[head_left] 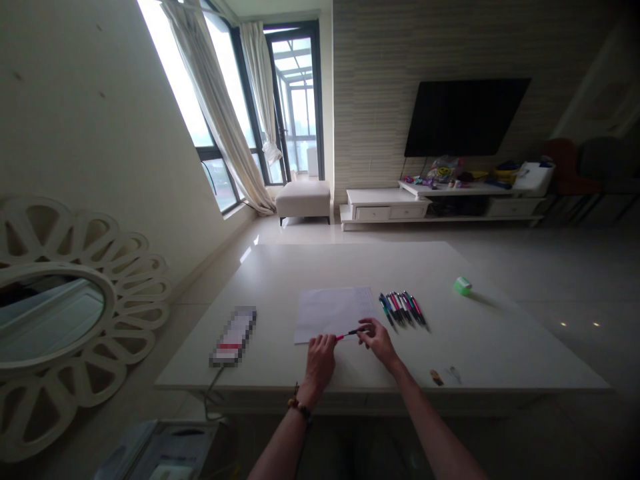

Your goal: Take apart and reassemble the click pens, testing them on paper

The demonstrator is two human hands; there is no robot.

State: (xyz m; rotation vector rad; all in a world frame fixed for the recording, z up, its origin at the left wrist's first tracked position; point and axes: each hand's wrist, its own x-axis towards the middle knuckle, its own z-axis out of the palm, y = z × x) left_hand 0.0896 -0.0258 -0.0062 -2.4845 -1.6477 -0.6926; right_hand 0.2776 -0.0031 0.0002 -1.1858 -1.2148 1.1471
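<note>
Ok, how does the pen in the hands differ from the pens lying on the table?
The held pen is gripped by the left hand and right hand; the row of pens lies on the table, touched by neither.
The held pen runs roughly crosswise, while those in the row of pens point mostly away from the person.
The held pen shows pink and black; the row of pens adds green and white.
Both show pink and dark parts.

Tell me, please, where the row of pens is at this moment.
In the head view, the row of pens lies right of centre on the white table, just right of the paper sheet and a little beyond the right hand.
</note>
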